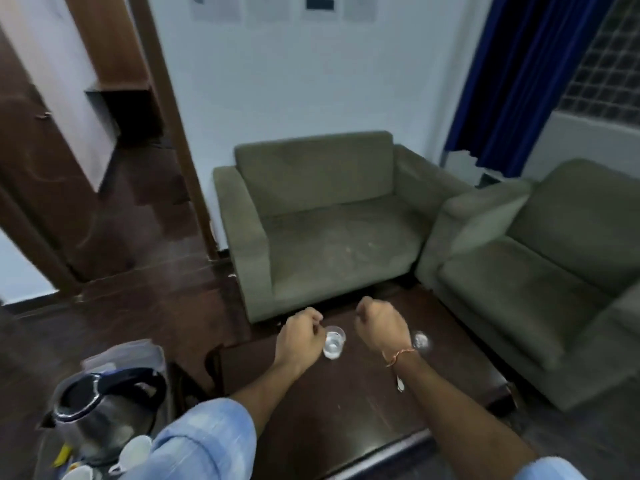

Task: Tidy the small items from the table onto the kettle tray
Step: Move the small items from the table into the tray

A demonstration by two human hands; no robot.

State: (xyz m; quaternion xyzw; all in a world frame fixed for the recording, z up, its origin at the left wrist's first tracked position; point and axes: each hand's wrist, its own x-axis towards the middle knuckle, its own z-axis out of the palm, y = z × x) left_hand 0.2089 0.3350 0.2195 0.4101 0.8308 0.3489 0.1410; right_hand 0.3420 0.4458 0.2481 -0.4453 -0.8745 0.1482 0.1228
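Both hands hover over a dark low table (346, 403) at lower centre: the left hand (300, 337) is curled just beside a clear glass (334, 342), though contact cannot be told, while the right hand (380, 326) is fisted on nothing. A second glass (421, 340) stands right of that wrist. At lower left sit a steel kettle (104, 410) and white cups (133, 452); olive armchairs (322, 216) crowd the table's far edge.
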